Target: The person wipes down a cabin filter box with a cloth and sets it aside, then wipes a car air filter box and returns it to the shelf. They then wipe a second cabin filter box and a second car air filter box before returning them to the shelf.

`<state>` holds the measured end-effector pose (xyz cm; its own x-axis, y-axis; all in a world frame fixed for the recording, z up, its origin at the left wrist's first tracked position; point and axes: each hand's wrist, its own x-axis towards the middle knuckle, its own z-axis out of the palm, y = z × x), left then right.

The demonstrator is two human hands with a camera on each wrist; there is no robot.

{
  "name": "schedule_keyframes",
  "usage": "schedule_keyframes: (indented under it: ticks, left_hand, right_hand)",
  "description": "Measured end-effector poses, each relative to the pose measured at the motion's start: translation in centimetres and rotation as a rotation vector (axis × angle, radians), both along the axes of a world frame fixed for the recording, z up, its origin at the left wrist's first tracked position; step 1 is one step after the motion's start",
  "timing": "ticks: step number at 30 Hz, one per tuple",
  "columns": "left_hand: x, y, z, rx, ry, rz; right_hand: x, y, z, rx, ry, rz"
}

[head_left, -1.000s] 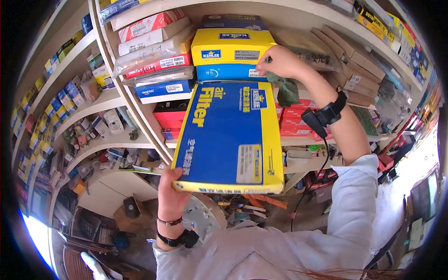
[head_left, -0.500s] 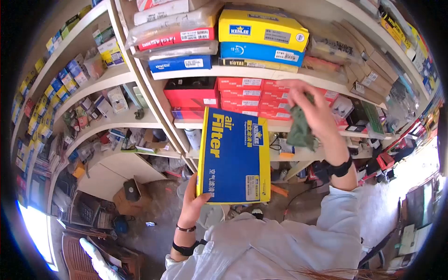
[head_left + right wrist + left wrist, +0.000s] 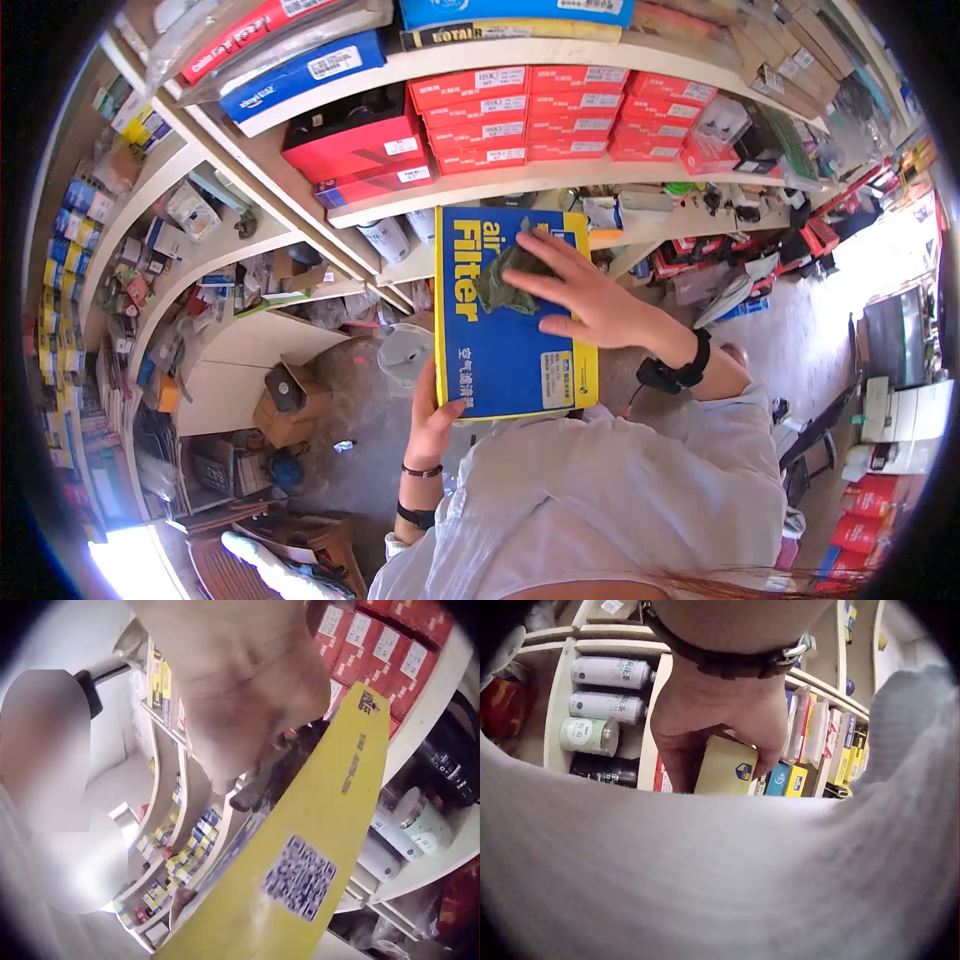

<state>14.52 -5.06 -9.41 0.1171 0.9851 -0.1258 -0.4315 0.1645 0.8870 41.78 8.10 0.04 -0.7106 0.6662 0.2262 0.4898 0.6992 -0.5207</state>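
Observation:
A blue and yellow air filter box [image 3: 510, 350] is held in front of the person's chest, its printed face up. The left hand [image 3: 432, 415] grips its lower left corner, thumb over the face; in the left wrist view that hand [image 3: 720, 712] is around the box's yellow end [image 3: 724, 769]. On the box's face lies a crumpled dark green cloth [image 3: 507, 278], with the right hand [image 3: 590, 295] pressing on it, fingers spread and fairly straight. The right wrist view shows the right hand [image 3: 247, 697] over the face beside the yellow side [image 3: 300, 840] with a QR code.
Shelves with stacked red boxes [image 3: 570, 112] and a blue box [image 3: 303, 76] stand beyond the held box. Left are curved shelves of small packages. A white bucket [image 3: 404, 352] and a cardboard box [image 3: 290, 405] are on the floor.
The right hand has come down with the cloth from near the shelf onto the box's face. The left hand still grips the box, and the head view has tilted lower.

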Motion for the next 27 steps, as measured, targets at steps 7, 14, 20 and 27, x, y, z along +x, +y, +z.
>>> schedule_keyframes:
  ticks: [7, 14, 20, 27]
  left_hand:
    - [2.8, 1.4, -0.5, 0.001, 0.058, -0.035]
    - [7.0, 1.1, 0.9, 0.069, 0.035, -0.071]
    - [11.9, 0.9, 2.2, 0.124, 0.114, -0.093]
    - [18.7, -0.3, 1.7, 0.177, 0.075, 0.028]
  right_hand:
    - [0.1, -5.9, -1.8, 0.079, -0.195, 0.164]
    - [6.2, -2.5, 0.6, 0.226, -0.229, 0.106]
    - [12.0, 0.2, 3.8, 0.418, -0.068, -0.131]
    - [15.1, -4.4, 0.4, 0.166, -0.024, 0.502]
